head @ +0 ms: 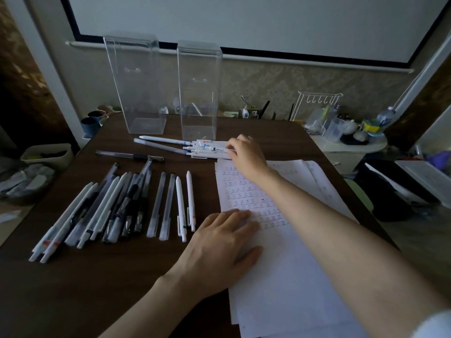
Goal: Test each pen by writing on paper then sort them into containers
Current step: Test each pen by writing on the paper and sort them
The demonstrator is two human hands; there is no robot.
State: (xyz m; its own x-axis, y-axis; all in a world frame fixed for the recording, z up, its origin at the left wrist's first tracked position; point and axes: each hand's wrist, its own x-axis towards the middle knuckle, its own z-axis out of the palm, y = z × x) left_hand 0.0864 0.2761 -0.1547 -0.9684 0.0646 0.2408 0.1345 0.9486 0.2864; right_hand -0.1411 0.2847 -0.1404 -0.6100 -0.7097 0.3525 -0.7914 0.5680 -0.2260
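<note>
While the left hand [219, 242] lies spread flat on the paper [280, 276] at lower centre, the right hand [246, 154] is nearer the white pens [207, 148] at upper centre. They lie left-to-right, and its fingers [230, 145] curl onto their right ends; whether they pinch one, I cannot tell.

Standing upright far centre: two clear containers [139, 81] [199, 93]. White pens [202, 148] heaped just before. Mixed pens [117, 206] fanned near left. Written paper [280, 276] right.
</note>
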